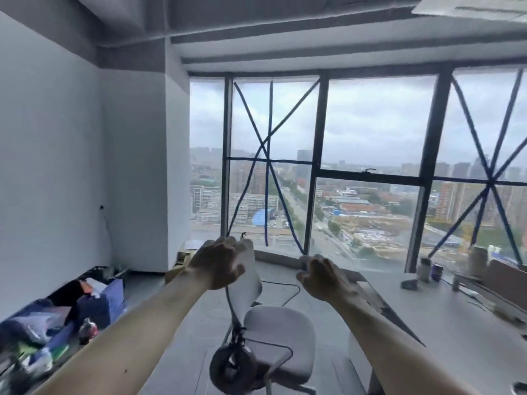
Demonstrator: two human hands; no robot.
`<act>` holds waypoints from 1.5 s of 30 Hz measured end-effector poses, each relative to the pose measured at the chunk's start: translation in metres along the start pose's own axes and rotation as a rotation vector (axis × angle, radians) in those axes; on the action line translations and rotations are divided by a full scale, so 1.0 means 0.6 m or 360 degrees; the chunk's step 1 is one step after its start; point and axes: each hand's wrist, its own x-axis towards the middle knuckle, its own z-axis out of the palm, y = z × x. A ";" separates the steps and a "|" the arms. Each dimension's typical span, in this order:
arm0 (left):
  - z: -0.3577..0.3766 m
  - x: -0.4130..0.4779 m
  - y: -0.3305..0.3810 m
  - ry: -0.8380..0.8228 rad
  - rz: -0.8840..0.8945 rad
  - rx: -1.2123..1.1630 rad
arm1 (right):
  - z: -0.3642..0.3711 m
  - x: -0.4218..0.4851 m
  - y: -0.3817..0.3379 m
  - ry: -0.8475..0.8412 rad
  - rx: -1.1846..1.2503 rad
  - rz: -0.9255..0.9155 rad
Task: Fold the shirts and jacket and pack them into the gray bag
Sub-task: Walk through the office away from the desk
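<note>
On the floor far left, a clutter heap (57,317) is lying; shirts, jacket and gray bag are not showing plainly. Over the chair (279,332), the left hand (219,263) and right hand (322,276) are hovering, fingers loosely curled, holding nothing. The garments are likely going to handle soft, light and limp, so pinching at the shoulders is looking best.

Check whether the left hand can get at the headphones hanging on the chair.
Probably yes. The headphones hang at the near side of the chair, below the outstretched left hand, and nothing shows between them. The arm would likely only need to drop and draw back.
</note>
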 end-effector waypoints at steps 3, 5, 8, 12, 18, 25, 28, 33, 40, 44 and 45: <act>0.047 0.027 -0.092 -0.0070 -0.0096 0.0069 | 0.074 0.104 -0.049 -0.0064 0.0063 -0.0081; 0.078 0.048 -0.159 -0.0099 -0.0143 0.0094 | 0.124 0.168 -0.085 -0.0101 0.0099 -0.0128; 0.126 0.097 -0.267 -0.0171 -0.0132 0.0138 | 0.196 0.262 -0.134 -0.0131 0.0111 -0.0143; 0.183 0.191 -0.408 -0.0233 -0.0093 0.0140 | 0.272 0.392 -0.190 -0.0143 0.0105 -0.0083; 0.271 0.340 -0.567 -0.0315 0.0140 0.0220 | 0.381 0.556 -0.245 -0.0218 0.0066 0.0096; 0.408 0.487 -0.648 -0.0398 0.0392 0.0139 | 0.512 0.710 -0.239 -0.0303 0.0100 0.0316; 0.472 0.560 -0.680 -0.0427 0.0504 0.0087 | 0.571 0.788 -0.228 -0.0316 0.0137 0.0418; 0.589 0.713 -0.751 -0.0461 0.0733 0.0129 | 0.681 0.929 -0.189 -0.0293 0.0278 0.0607; 0.706 0.925 -0.828 -0.0545 0.1092 0.0196 | 0.823 1.079 -0.143 -0.0252 0.0523 0.1003; 0.785 1.014 -0.816 -0.0589 0.1294 0.0187 | 0.866 1.122 -0.147 -0.0107 0.0586 0.1195; 0.808 1.034 -0.805 -0.0591 0.1359 0.0164 | 0.874 1.131 -0.146 -0.0079 0.0590 0.1230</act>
